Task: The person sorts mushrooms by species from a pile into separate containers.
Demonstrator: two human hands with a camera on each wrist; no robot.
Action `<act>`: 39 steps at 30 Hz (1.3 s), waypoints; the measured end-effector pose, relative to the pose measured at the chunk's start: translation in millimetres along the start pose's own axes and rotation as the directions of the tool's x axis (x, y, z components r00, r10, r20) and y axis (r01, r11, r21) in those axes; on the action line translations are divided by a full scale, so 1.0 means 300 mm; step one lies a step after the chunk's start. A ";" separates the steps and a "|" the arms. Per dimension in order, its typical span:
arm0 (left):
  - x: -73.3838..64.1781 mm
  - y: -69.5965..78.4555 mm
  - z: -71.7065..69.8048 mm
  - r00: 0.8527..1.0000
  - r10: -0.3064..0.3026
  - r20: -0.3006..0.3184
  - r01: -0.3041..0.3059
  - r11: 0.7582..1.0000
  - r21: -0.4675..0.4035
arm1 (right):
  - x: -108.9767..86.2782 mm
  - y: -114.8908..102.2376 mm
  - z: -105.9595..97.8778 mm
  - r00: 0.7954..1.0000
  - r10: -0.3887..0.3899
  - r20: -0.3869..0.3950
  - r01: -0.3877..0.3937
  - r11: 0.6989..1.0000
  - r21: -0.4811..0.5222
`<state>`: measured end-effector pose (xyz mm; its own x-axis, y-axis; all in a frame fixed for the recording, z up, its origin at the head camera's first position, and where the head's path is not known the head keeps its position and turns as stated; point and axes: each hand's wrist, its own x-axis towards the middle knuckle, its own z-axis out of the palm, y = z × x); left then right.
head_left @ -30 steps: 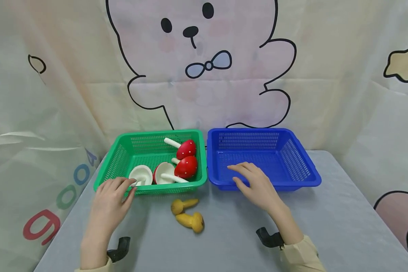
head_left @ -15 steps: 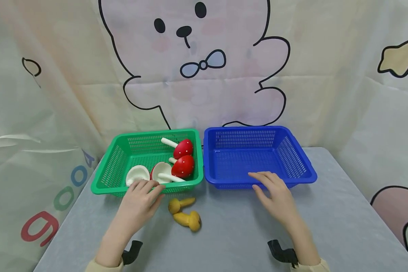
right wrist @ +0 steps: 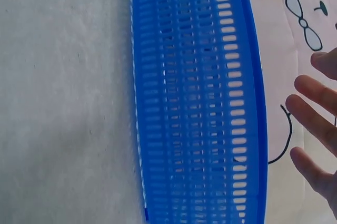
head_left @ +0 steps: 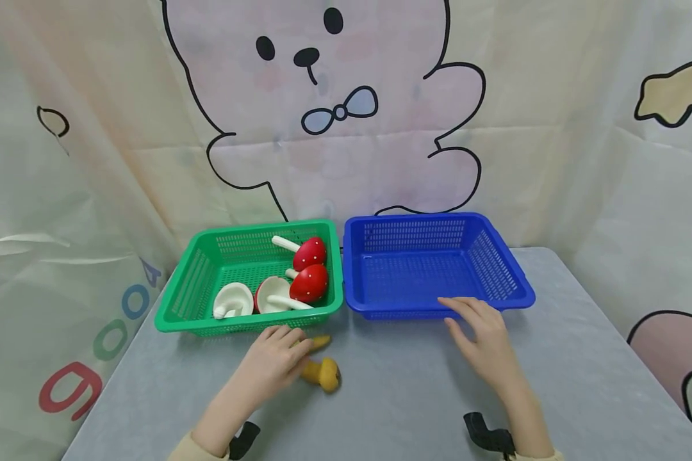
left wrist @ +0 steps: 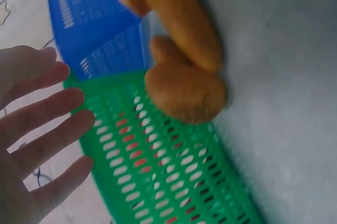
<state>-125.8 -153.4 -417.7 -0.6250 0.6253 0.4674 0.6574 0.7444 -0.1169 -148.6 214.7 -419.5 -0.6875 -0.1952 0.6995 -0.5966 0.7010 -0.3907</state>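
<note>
Two yellow-brown toy mushrooms lie on the grey table in front of the baskets: one nearer to me, the other mostly behind the fingers in the head view. My left hand hovers right over them, partly covering both. In the left wrist view its fingers are spread and hold nothing, with the rear mushroom's cap off to their right. My right hand hangs at the front edge of the blue basket, fingers loosely extended and holding nothing.
Left of the blue basket stands a green basket. It holds several red-capped mushrooms with white dots, among them one on its right side, and a white-undersided one. A printed curtain hangs behind the table.
My left hand has left the green basket's front rim and moved right and toward me, over the yellow-brown mushrooms. The right hand has drifted right and toward me, off the blue basket's interior.
</note>
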 end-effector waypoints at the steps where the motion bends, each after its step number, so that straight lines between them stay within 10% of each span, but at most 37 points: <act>1: -0.001 0.007 0.006 1.000 -0.001 0.013 0.001 1.000 -0.003 | -0.002 0.006 -0.002 1.000 0.000 -0.002 0.000 1.000 -0.003; 11: -0.018 0.060 0.068 0.968 -0.063 0.244 0.092 0.989 -0.112 | -0.036 0.096 -0.022 0.996 0.015 -0.090 -0.020 0.999 -0.051; 25: -0.043 0.070 0.104 0.955 -0.034 0.296 0.059 0.995 -0.076 | -0.065 0.148 -0.004 0.986 0.042 -0.158 -0.068 0.985 -0.160; 39: -0.047 0.098 0.136 0.992 0.016 0.128 -0.008 0.998 -0.060 | -0.072 0.161 0.013 0.984 0.045 -0.175 -0.083 0.973 -0.216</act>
<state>-114.7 -130.8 -463.5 -0.6634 0.6619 0.3490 0.6864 0.7240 -0.0683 -164.1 250.0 -455.9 -0.6304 -0.0403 0.7753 -0.4339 0.8464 -0.3088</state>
